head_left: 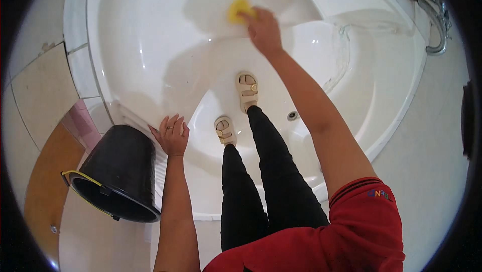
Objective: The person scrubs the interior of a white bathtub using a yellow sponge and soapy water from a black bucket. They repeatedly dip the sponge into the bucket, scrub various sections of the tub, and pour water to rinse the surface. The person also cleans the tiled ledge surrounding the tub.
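Inside a white corner bathtub (135, 46), a yellow sponge (237, 10) lies against the pale surface near the far side. My right hand (265, 31) grips it, arm stretched forward, and the sponge looks slightly blurred. At the left, my left hand (171, 135) rests on the tub's inner ledge with its fingers spread, a ring on one of them. It holds nothing. Just left of that hand is a black bucket (123, 164) with a yellow handle, tilted so its mouth faces toward me.
My feet, in beige sandals (247, 88), stand in the tub's basin. A round drain (292, 116) lies right of them. A chrome faucet (436, 23) is mounted at the far right. Left of the tub are white wall tiles (83, 73) and a curved brown wooden panel (52, 171).
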The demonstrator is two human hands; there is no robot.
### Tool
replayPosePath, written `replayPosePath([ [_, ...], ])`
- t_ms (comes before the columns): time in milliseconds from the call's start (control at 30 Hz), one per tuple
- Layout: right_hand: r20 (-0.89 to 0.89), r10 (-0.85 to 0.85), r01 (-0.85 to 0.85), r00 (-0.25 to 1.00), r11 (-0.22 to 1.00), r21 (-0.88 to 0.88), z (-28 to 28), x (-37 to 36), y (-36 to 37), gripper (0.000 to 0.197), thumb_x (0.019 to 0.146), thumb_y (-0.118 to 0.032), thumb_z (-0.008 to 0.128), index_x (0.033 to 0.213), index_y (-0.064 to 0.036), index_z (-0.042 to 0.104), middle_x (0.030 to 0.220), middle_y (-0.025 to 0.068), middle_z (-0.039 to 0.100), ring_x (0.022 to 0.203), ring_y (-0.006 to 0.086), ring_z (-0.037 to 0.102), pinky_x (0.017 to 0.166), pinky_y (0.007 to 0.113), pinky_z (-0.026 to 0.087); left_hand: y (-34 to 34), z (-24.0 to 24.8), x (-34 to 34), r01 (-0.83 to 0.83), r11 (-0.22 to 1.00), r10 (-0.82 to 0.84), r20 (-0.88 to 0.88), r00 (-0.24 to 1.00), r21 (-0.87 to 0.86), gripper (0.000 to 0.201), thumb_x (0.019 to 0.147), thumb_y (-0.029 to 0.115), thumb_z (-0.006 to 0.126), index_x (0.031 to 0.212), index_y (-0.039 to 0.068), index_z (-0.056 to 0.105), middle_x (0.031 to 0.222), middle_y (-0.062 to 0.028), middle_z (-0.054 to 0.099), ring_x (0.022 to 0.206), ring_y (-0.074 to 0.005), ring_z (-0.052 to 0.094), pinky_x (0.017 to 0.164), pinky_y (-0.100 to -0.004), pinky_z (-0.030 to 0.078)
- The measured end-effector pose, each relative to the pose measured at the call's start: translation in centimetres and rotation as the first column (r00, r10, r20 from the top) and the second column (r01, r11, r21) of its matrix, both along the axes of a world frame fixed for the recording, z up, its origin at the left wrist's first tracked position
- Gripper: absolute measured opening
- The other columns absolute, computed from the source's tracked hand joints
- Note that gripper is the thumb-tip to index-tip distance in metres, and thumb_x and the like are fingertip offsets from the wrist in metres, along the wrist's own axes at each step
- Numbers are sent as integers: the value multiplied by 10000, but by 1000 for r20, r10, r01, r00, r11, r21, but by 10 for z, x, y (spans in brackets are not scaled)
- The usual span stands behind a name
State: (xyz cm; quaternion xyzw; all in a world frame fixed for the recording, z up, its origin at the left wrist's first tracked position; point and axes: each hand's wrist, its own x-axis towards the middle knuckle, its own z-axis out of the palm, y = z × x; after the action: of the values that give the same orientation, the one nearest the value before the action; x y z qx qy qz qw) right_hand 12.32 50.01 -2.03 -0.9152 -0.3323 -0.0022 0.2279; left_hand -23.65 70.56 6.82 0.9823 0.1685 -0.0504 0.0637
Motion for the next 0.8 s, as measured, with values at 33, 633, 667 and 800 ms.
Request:
replayPosePath([
  [33, 27, -169, 169, 985, 986, 7, -4, 11, -11, 528, 749, -48, 608, 1226, -275, 618, 1182, 133, 547, 1100, 334, 499, 909, 456, 423, -3, 0, 2, 14, 1000, -14, -5, 1000, -1, 146, 770, 220, 696, 912, 255, 690, 1083, 131, 653, 1162, -178, 526, 1098, -668, 171],
  [633, -666, -464, 644, 583, 764, 31, 3, -300, -103, 475, 812, -90, 653, 1278, -89, 558, 1197, 173, 572, 1068, 295, 572, 931, 388, 467, -2, -2, 0, 66, 998, -67, 6, 998, 10, 176, 798, 234, 673, 969, 263, 705, 1098, 110, 666, 1184, -209, 523, 1092, -663, 177],
  [667, -704, -553, 768, 446, 640, -16, 3, -319, -123, 476, 841, -120, 658, 1301, -75, 543, 1190, 157, 587, 1034, 251, 600, 886, 358, 500, -2, -1, 2, 71, 997, -72, 22, 997, 30, 167, 786, 230, 675, 947, 263, 705, 1083, 113, 670, 1166, -202, 534, 1092, -661, 183],
  [800, -871, -491, 971, 23, 220, -98, 16, -378, -187, 550, 901, -208, 632, 1386, -33, 438, 1105, 115, 614, 913, 177, 628, 745, 305, 546, -3, -7, -3, 89, 992, -95, 66, 993, 89, 136, 762, 227, 683, 893, 259, 705, 1051, 116, 680, 1131, -189, 557, 1096, -648, 190],
])
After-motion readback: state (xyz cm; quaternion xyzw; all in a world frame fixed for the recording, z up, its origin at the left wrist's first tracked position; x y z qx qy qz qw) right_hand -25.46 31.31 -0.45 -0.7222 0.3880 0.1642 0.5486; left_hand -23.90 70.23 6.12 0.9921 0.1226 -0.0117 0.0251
